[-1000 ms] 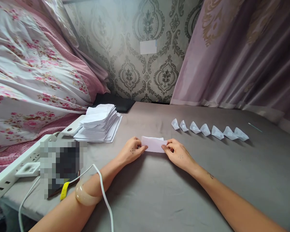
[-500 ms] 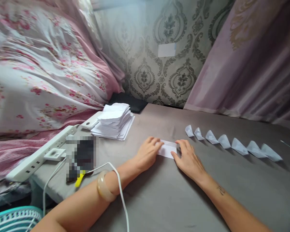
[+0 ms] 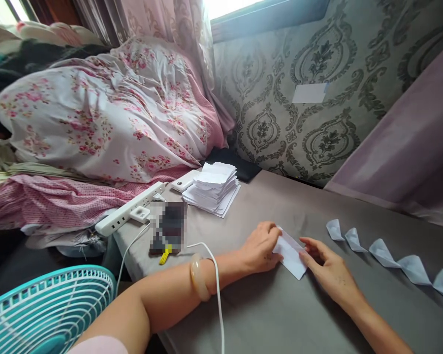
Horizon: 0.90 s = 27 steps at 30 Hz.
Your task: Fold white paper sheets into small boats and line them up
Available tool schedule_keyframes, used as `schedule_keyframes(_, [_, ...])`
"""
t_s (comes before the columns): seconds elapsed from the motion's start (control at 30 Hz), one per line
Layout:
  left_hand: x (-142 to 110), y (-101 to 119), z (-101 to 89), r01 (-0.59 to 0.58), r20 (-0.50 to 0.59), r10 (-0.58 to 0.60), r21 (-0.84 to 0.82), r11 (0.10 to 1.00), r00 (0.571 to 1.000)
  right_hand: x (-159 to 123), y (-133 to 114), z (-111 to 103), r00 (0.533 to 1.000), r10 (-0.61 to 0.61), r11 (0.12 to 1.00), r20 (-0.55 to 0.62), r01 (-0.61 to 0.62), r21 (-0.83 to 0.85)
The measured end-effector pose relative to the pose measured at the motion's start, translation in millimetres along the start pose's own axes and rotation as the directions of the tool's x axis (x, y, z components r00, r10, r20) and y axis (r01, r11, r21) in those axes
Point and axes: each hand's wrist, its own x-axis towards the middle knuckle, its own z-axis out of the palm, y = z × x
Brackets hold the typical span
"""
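Observation:
A small folded sheet of white paper (image 3: 291,254) lies tilted on the grey tabletop between my hands. My left hand (image 3: 259,247), with a pale bangle (image 3: 200,278) on its forearm, pinches the paper's left edge, thumb below and fingers above. At the opposite edge, the thumb and forefinger of my right hand (image 3: 329,271) close on the paper; its other fingers are curled and partly hidden. To the right stand several folded white paper pieces (image 3: 384,253) in a slanting row. A stack of white paper (image 3: 216,189) sits farther back on the left.
A white power strip (image 3: 131,210) with a plugged-in charger (image 3: 139,214) runs along the table's left edge. Beside it lies a pixelated dark device (image 3: 170,231). A white cable (image 3: 218,295) passes over my left forearm. A turquoise fan (image 3: 55,309) stands at lower left.
The view has swung left, so things appear farther right and more of the fan shows. The paper has turned from nearly level to slanted, with both hands still at its edges.

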Motion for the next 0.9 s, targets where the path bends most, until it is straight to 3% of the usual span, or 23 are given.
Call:
schedule_keyframes(0.07, [2.7,-3.5,-1.4,0.164,-0.075,-0.18,-0.179,0.97,0.981,-2.4,-8.1,1.3,0.999,0.053,0.984,-0.01,-0.051,0.171])
schedule_keyframes(0.1, [4.2,-4.4,-2.6,0.254,-0.049,-0.281,-0.307,0.917,0.958,-4.3,-12.5,2.2,0.997,0.072,0.967,-0.028,-0.063,0.246])
schedule_keyframes(0.17, [6.9,-4.0,-5.6,0.388,0.093,-0.422,-0.607,0.694,0.902,-8.2,-20.5,3.7,0.991,0.116,0.913,-0.061,-0.082,0.399])
schedule_keyframes(0.23, [9.1,-1.1,-8.9,0.4,0.185,-0.43,-0.776,0.487,0.884,-11.7,-26.2,4.3,0.99,0.133,0.84,-0.051,-0.085,0.536])
schedule_keyframes(0.3, [9.9,3.3,-11.7,0.394,0.221,-0.416,-0.83,0.395,0.882,-14.8,-29.8,3.5,0.989,0.149,0.787,0.003,-0.121,0.606])
schedule_keyframes(0.43, [7.7,12.5,-14.8,0.436,0.313,-0.366,-0.838,0.329,0.877,-21.3,-34.8,0.1,0.972,0.151,0.726,0.18,-0.232,0.648])
schedule_keyframes(0.53, [6.0,16.3,-14.7,0.469,0.367,-0.331,-0.824,0.317,0.869,-24.7,-36.6,-0.3,0.955,0.144,0.736,0.259,-0.278,0.617])
schedule_keyframes(0.67, [6.4,16.4,-12.9,0.497,0.38,-0.368,-0.812,0.307,0.849,-26.0,-37.4,1.0,0.955,0.133,0.741,0.264,-0.273,0.613])
schedule_keyframes(0.9, [6.7,11.9,-12.5,0.508,0.419,-0.32,-0.812,0.287,0.85,-26.3,-39.6,-0.6,0.959,0.145,0.71,0.244,-0.273,0.65])
